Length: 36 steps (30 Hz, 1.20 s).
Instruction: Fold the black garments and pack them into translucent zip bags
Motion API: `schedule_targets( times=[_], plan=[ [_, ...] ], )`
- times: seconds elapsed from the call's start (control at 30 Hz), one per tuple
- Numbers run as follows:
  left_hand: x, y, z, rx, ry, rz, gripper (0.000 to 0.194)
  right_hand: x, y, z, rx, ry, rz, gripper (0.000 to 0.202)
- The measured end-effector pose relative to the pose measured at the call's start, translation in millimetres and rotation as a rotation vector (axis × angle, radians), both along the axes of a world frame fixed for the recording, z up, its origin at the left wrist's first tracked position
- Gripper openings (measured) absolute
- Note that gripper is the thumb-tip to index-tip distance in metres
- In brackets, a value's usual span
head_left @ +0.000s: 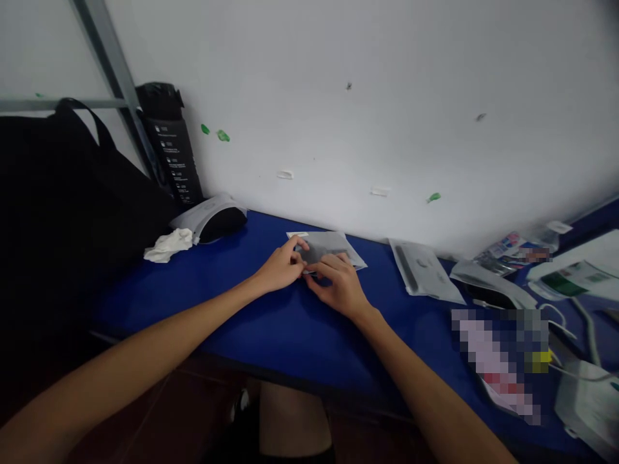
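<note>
A frosted plastic zip pouch (351,248) lies flat on the blue tabletop (271,322) near the wall, with something grey or dark showing through it. My left hand (283,267) is at its near-left edge, thumb and fingers pinched together there, index finger bent above. My right hand (338,283) is closed on the same near edge, fingertips almost touching those of my left hand. Both hands partly cover the pouch, so the exact spot they grip is hidden.
On the left are a black bag (72,212), a black bottle (171,148), a crumpled white tissue (169,246) and a pouch with a black item (220,219). To the right lie another frosted pouch (425,269), an open pouch (493,283), packets and a white cable (587,328).
</note>
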State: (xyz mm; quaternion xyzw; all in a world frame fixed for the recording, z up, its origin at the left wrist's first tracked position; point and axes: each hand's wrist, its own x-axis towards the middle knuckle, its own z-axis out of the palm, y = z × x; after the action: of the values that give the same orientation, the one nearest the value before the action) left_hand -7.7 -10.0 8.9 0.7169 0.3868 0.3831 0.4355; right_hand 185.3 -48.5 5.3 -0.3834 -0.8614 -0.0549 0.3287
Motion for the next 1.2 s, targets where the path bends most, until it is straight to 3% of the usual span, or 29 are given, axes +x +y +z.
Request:
schedule_targets(
  times=[0.2, 0.3, 0.5, 0.6, 0.7, 0.83, 1.0, 1.07, 1.13, 1.2],
  plan=[
    [9, 0, -8.1, -0.086, -0.174, 0.022, 0.03, -3, 2, -1.6, 0.099, -0.092, -0.09, 0.027],
    [7, 4, -4.4, -0.08, -0.206, 0.07, 0.037, 2, 7, 0.2, 0.124, -0.107, -0.154, 0.03],
    [-21, 22, 16.4, -0.166, -0.215, 0.196, 0.044, 48, 23, 6.0, 0.075, -0.072, -0.283, 0.023],
    [-32, 28, 19.9, -0.203, -0.166, 0.268, 0.044, 71, 23, 13.5, 0.014, -0.037, -0.339, 0.017],
    [-34, 30, 16.1, -0.172, -0.118, 0.265, 0.039, 78, 14, 22.3, -0.138, -0.017, -0.272, 0.013],
    [-35, 30, 11.3, -0.074, -0.069, 0.252, 0.037, 76, 1, 30.3, -0.504, 0.028, -0.131, 0.011],
    [-47, 37, 16.1, -0.037, -0.043, 0.327, 0.033, 88, -3, 33.7, -0.615, 0.035, -0.133, 0.011],
    [-49, 39, 16.5, -0.008, -0.038, 0.289, 0.03, 89, -3, 35.4, -0.681, 0.057, -0.066, 0.013],
    [-46, 39, 13.4, 0.041, 0.002, 0.207, 0.029, 81, -3, 36.0, -0.612, 0.077, -0.011, 0.021],
    [-39, 38, 7.6, 0.09, 0.074, 0.145, 0.029, 66, -2, 33.1, -0.384, 0.049, -0.081, 0.047]
  ],
)
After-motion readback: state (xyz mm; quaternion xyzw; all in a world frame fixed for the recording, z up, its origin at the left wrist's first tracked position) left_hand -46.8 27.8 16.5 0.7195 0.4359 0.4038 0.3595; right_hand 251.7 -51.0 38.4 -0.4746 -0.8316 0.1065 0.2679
